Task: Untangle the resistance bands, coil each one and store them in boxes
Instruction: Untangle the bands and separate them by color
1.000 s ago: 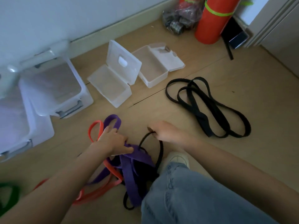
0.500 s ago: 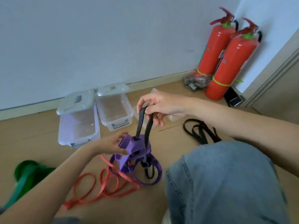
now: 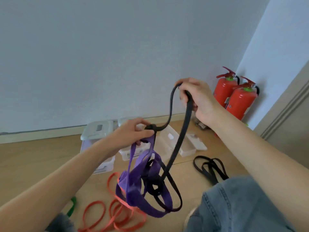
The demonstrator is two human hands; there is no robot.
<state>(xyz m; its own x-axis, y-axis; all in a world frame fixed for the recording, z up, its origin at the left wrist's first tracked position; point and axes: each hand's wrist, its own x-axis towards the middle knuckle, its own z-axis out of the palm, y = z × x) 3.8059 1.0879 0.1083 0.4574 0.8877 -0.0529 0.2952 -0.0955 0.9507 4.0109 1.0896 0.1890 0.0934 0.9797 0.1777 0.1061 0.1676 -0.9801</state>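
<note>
- Black band [image 3: 173,158] looks soft and floppy; right hand [image 3: 199,99] grips its top loop.
- Left hand [image 3: 133,133] pinches the knot, probably purple band [image 3: 133,186] too.

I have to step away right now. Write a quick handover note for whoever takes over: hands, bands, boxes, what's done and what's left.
Right hand: raised, grips the top loop of the black band.
Left hand: pinches the black knot where the purple band hangs tangled with it.
Orange band lies on the floor under the tangle; it may be caught at the purple band's lower edge. A second black band lies loose on the right, uncoiled. A green band is partly visible at lower left.
Clear boxes sit by the wall; no band shows in them.
Done: nothing stored yet.
Left: separate black from purple, coil every band, box them.
</note>
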